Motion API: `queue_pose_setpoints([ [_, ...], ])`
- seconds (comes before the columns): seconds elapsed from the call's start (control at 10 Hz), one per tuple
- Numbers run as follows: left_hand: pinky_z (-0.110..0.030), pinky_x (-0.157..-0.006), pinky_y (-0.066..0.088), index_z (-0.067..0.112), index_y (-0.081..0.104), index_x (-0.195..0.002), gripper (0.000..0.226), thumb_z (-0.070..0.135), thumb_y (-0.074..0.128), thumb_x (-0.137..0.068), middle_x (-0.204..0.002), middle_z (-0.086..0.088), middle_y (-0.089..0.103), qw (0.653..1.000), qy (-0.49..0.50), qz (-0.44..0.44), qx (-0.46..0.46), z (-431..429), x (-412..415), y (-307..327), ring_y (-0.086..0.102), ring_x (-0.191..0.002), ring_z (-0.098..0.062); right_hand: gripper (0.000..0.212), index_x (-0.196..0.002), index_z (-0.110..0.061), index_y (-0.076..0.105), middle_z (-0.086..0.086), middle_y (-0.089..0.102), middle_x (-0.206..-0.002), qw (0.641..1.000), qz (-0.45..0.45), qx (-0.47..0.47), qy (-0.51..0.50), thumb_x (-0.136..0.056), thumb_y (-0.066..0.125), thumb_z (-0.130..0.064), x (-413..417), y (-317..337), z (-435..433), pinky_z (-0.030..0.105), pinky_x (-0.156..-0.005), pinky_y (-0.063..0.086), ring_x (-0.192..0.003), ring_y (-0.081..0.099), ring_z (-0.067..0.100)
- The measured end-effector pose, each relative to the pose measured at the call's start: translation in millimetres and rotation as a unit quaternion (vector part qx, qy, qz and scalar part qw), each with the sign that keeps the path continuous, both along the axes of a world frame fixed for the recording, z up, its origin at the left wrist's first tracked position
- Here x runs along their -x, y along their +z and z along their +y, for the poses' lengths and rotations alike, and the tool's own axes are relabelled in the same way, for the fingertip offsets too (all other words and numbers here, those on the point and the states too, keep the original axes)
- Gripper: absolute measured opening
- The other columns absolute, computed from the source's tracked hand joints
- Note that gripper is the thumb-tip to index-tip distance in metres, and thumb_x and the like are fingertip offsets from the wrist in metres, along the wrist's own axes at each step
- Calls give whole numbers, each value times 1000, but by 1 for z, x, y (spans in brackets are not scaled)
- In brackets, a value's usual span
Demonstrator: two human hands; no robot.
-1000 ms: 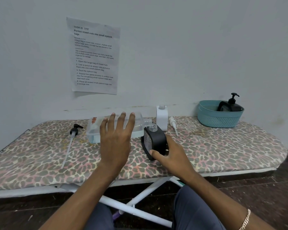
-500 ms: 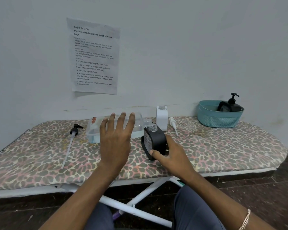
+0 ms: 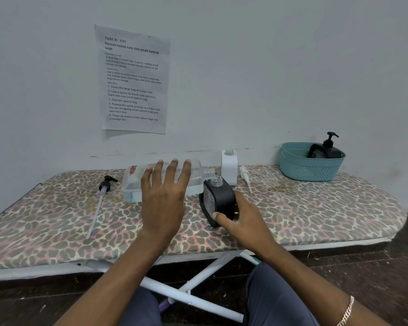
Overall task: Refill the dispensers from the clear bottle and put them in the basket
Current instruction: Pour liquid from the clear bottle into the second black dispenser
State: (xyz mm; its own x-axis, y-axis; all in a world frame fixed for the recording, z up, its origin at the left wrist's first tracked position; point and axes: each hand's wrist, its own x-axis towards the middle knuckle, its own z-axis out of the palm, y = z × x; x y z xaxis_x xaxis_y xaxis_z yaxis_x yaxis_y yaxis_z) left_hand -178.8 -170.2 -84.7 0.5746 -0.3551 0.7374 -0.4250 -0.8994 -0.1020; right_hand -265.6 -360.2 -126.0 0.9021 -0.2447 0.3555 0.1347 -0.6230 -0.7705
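Note:
The clear bottle [image 3: 132, 184] lies on its side above the board, its open neck pointing right at the mouth of a black dispenser [image 3: 218, 198]. My left hand [image 3: 164, 196] wraps over the bottle's middle from the near side. My right hand [image 3: 240, 220] grips the black dispenser low down and holds it tilted left, cap off. A white dispenser [image 3: 229, 165] stands uncapped just behind it. The teal basket [image 3: 309, 168] at the back right holds another black dispenser [image 3: 325, 150] with its pump on.
A black pump head with a long tube [image 3: 105, 185] lies left of the bottle. A white pump [image 3: 245, 176] lies right of the white dispenser. All rest on a leopard-print padded board [image 3: 316, 212] against the wall, under a taped paper sheet [image 3: 133, 78].

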Motion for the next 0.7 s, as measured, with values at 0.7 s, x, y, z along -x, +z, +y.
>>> queue_pose_setpoints([
  [0.7, -59, -113, 34, 17, 51, -150, 82, -9, 72, -75, -146, -14, 58, 1000, 1, -1, -3, -1, 0, 1, 49, -138, -42, 46, -130, -33, 54, -17, 68, -109, 1000, -5, -1, 4, -89, 74, -42, -1, -2, -1, 22, -80, 55, -97, 63, -4],
])
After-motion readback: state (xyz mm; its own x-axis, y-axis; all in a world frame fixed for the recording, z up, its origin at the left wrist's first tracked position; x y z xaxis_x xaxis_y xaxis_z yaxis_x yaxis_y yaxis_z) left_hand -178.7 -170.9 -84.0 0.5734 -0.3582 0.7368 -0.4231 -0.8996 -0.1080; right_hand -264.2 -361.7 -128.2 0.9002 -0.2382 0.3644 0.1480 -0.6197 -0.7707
